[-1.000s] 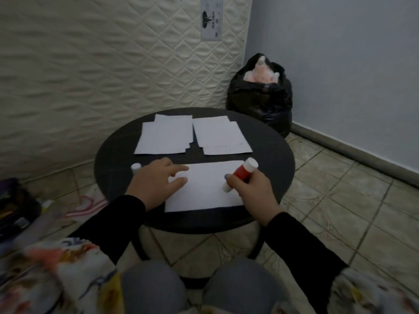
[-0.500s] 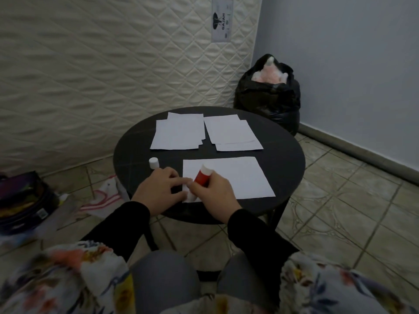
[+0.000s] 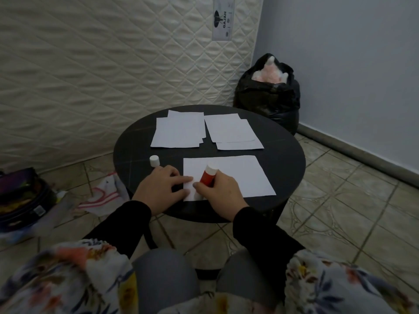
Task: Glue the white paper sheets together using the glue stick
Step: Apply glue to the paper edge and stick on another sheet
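While I sit at the round black worktop (image 3: 285, 155), the quilted mattress (image 3: 102, 71) stands against the wall behind it, and in the corner a black bag (image 3: 268, 98) holds something pink and fluffy that pokes out of its open top. On the floor to my left lies a dark case (image 3: 22, 196), its contents too blurred to tell. Two small stacks of white sheets sit side by side at the far part of the worktop, the left stack (image 3: 179, 131) and the right stack (image 3: 233, 131) just apart. Nearer me lies a single white sheet (image 3: 240, 175). My left hand (image 3: 158, 189) rests with fingers spread flat, its fingertips pressing that sheet's left edge. My right hand (image 3: 220, 191) grips the red glue stick (image 3: 208, 175), tilted with its lower end on the sheet near the lower left corner. The white cap (image 3: 154, 160) stands on the worktop just beyond my left hand. Compared with half a second ago, both hands and the glue stick sit in almost the same spot; a second ago the stick was at the sheet's right side.
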